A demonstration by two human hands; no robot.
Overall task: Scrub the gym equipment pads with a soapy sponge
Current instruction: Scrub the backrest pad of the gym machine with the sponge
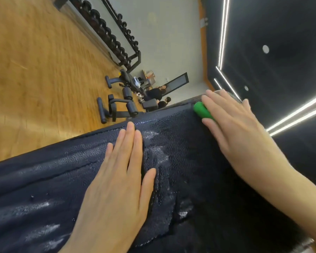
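Note:
A large dark navy textured pad (44,179) fills the lower half of the tilted view, wet and streaked with white soap foam (157,152). My left hand (117,179) lies flat on the pad, fingers straight and together. My right hand (232,128) presses a green sponge (201,110) against the pad near its far top edge, fingers stretched over it, thumb alongside. Most of the sponge is hidden under the hand.
Wooden floor (35,70) spreads beyond the pad. Black benches and roller-pad machines (117,106) stand on it. A dumbbell rack (108,31) runs along the far wall. Two people (159,97) are near a mirror. Ceiling light strips (290,114) show at right.

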